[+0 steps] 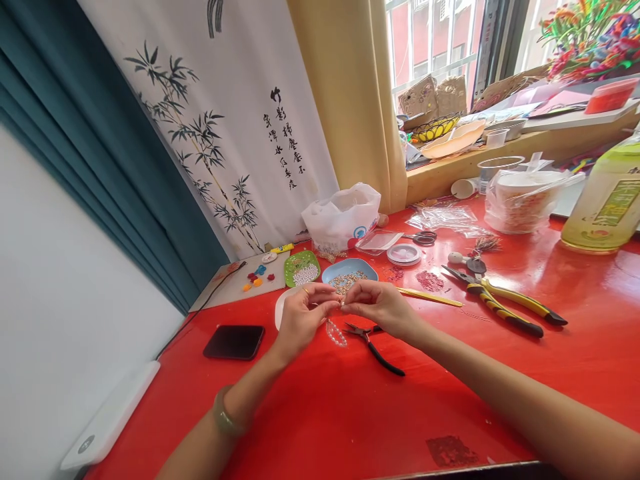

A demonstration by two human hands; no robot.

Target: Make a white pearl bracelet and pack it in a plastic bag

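My left hand (305, 317) and my right hand (377, 305) meet fingertip to fingertip above the red table (320, 407). Both are pinched on a small strand of clear beads (336, 332) that hangs down in a loop below them. A green bangle (225, 419) sits on my left wrist. Small black pliers (374, 345) lie on the table just under my right hand. Behind the hands stand a blue dish of small beads (349, 272), a green dish of white beads (302, 268) and a white plate (281, 307).
A black phone (234, 341) lies at the left. Yellow-handled pliers (505, 303) lie at the right, with scissors (424, 237), a thread spool (404, 253), a white plastic bag (343, 217), a bottle (605, 200) and a bagged tub (525, 199) behind. A cluttered windowsill runs along the back.
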